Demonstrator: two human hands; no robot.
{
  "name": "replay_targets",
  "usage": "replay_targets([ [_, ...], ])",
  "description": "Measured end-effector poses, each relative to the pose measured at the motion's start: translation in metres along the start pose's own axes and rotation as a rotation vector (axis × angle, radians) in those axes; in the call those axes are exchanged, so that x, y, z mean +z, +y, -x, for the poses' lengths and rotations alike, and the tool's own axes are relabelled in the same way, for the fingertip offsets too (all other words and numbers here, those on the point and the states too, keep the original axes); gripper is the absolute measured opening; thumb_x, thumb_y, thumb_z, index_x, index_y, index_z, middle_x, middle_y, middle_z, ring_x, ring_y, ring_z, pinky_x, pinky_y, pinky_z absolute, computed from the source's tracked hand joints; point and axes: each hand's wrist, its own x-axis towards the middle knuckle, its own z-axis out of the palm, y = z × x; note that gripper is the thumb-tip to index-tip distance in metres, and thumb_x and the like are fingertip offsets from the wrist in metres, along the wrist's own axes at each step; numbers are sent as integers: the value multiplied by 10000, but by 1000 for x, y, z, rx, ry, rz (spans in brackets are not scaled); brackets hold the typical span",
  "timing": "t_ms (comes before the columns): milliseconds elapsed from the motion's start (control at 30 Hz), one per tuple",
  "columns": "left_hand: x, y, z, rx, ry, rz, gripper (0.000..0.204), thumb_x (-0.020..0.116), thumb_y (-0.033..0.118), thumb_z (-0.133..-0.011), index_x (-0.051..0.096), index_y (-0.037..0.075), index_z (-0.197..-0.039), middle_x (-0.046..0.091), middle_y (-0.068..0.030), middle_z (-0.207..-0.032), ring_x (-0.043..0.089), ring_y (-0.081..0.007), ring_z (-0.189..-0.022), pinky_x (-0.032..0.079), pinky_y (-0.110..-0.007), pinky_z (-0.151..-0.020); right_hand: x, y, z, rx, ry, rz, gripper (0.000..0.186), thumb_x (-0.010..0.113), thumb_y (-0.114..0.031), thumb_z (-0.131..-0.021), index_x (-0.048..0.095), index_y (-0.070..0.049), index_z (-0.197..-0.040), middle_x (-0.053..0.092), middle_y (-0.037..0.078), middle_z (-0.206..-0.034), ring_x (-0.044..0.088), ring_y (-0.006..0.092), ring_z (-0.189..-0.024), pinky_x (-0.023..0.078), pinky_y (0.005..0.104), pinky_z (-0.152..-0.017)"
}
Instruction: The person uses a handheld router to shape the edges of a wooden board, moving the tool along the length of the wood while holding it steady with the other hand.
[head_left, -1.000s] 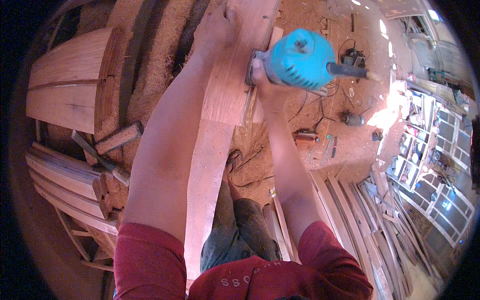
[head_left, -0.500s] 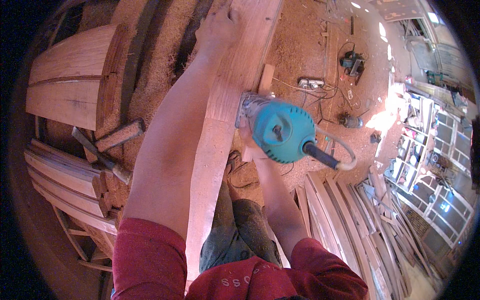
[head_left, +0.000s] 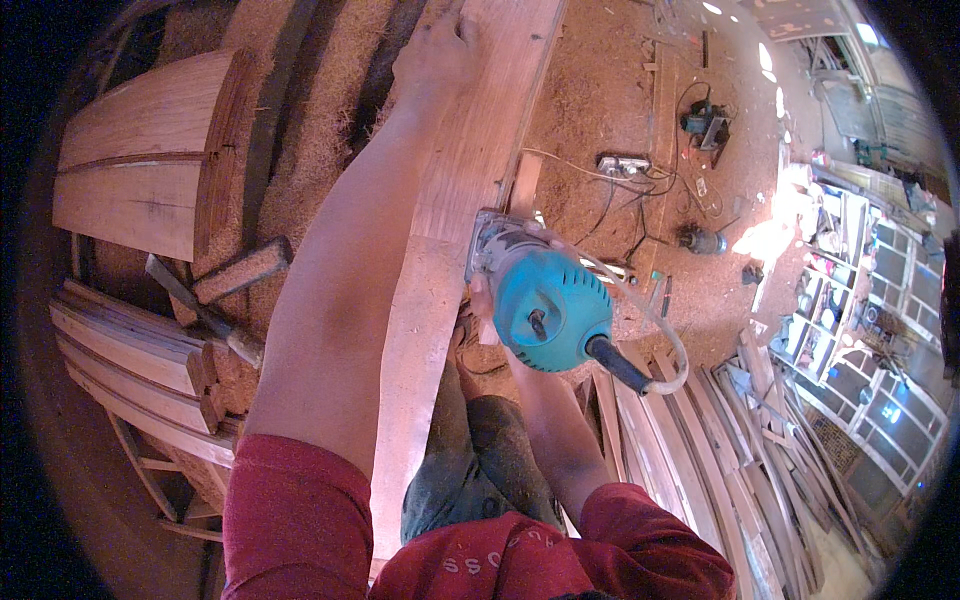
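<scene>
Your right hand (head_left: 481,300), partly hidden, appears closed round the teal power tool (head_left: 545,310), base against the wooden board (head_left: 485,130)'s right edge; hold it flush, pale cord (head_left: 686,350) clear. Farther off, your left hand (head_left: 436,55) lies along the board's left side, fingers' opening unclear; brace steadily.

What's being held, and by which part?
Right hand holds the rounded teal power tool by its grey lower body; left hand touches the pinkish wooden board, grip unclear.

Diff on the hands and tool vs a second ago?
Right hand and blue power tool moved along the board toward the person's body, grip kept. Nothing visibly picked up or released. Left hand stayed at the board's left edge.
</scene>
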Motion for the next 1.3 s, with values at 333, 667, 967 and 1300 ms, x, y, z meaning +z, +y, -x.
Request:
replay_targets([
  [333,-3,4,1,-29,-47,-35,513,465,391,-987,535,137,-1427,519,-140,-1477,613,-393,-1182,483,-499,-1022,-16,33,1,-927,-30,1292,535,676,-394,-867,468,-85,-1251,608,127,-1097,615,289,-987,527,448,-856],
  [667,2,-4,5,38,29,69,474,466,332,-1001,561,95,-1401,493,-152,-1496,497,-326,-1351,427,-432,-1110,-40,39,-20,-1301,13,1527,731,767,-384,-791,405,-56,-1336,552,132,-1205,555,286,-1118,464,425,-974],
  [967,-4,-5,4,30,-25,83,503,456,341,-1009,527,81,-1434,471,-182,-1508,460,-352,-1380,392,-436,-1142,-41,3,-49,-1182,-62,1466,902,838,-373,-738,349,-31,-1414,506,136,-1299,500,281,-1234,408,410,-1075],
  [1300,3,-10,2,56,47,57,489,463,357,-1003,581,51,-1365,571,-246,-1381,580,-407,-1238,477,-474,-1037,-38,-8,-89,-1165,-1,1126,783,808,-277,-819,395,-13,-1429,523,133,-1352,505,266,-1257,407,412,-1089],
])
